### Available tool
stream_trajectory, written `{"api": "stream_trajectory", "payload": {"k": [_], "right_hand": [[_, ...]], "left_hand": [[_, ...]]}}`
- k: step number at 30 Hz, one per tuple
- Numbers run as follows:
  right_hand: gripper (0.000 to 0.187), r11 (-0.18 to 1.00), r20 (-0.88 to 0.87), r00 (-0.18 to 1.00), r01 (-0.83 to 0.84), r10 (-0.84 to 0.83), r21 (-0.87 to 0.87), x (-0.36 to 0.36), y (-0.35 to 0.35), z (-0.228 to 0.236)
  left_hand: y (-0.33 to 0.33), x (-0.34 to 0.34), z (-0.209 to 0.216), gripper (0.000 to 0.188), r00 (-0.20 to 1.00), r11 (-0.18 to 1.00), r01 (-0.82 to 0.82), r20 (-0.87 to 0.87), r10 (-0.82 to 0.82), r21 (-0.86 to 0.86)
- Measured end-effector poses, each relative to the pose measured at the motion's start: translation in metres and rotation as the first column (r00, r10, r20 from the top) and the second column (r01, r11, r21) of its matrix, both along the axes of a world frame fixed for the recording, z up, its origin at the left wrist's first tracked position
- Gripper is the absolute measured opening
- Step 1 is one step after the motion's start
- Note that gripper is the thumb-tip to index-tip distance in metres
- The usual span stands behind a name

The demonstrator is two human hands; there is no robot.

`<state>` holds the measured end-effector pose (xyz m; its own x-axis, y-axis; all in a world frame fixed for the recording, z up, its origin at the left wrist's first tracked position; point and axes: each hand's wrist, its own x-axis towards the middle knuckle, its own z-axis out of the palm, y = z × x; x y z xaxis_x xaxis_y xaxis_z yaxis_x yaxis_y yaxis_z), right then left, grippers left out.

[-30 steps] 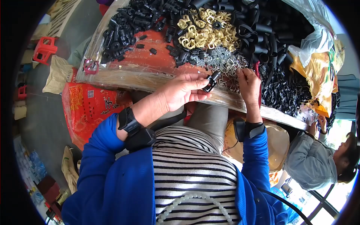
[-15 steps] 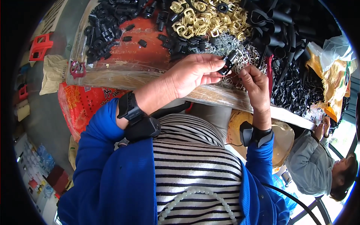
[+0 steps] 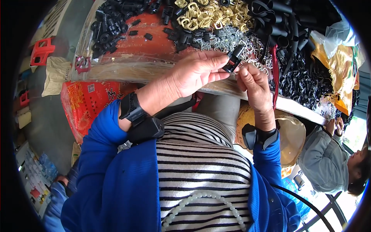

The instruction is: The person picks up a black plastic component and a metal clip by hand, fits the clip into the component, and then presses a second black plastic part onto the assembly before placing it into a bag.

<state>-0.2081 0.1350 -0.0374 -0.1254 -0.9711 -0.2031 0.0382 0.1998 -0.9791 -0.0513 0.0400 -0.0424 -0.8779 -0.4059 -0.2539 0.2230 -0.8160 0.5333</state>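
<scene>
A black plastic part (image 3: 235,58), with a cylindrical end and an opening in its body, is pinched between the thumb and fingers of my left hand (image 3: 193,73) above the table's near edge. My right hand (image 3: 256,84) has its thumb and index finger pressed together right at the part's lower end. What those fingers hold is too small to make out. Beyond my hands lie heaps of small silver metal pieces (image 3: 216,39), pale wire clips (image 3: 255,56) and gold-coloured frames (image 3: 216,16).
Black plastic parts (image 3: 106,34) are piled at the far left of the red tabletop (image 3: 135,44). Black straps and tubes (image 3: 280,25) and small black pieces (image 3: 303,85) cover the right. A co-worker in a grey jacket (image 3: 324,160) sits at the right; another person's blue sleeve (image 3: 58,205) shows at lower left.
My right hand has moved left and come up to the black part. The left hand still holds the part, now slightly higher. A blue sleeve has appeared at lower left.
</scene>
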Motion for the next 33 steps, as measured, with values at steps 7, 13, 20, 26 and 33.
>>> {"api": "stream_trajectory", "payload": {"k": [7, 13, 20, 26, 33], "right_hand": [[0.013, 0.991, 0.011, 0.998, 0.065, -0.064, -0.116, 0.018, 0.009, 0.005], [0.010, 0.991, -0.025, 0.995, 0.090, -0.093, -0.101, 0.024, 0.008, 0.002], [0.010, 0.987, 0.025, 0.989, 0.150, -0.149, -0.051, 0.017, -0.005, -0.007], [0.011, 0.993, 0.051, 0.993, 0.105, -0.102, -0.058, 0.013, -0.014, -0.010], [0.010, 0.984, 0.029, 0.994, 0.107, -0.104, -0.145, 0.014, -0.012, -0.008]], "left_hand": [[0.013, 0.015, 0.008, 0.015, 1.000, 1.000, -0.025, 0.012, 0.025, -0.015], [0.012, 0.019, 0.007, 0.015, 0.998, 0.997, -0.059, 0.029, 0.061, -0.045], [-0.003, 0.015, -0.003, 0.019, 0.996, 0.997, -0.078, 0.047, 0.078, -0.012], [-0.010, 0.008, -0.015, 0.023, 0.998, 0.998, -0.062, 0.000, 0.062, -0.025], [-0.007, 0.008, -0.008, 0.026, 1.000, 0.999, 0.031, 0.001, -0.031, 0.019]]}}
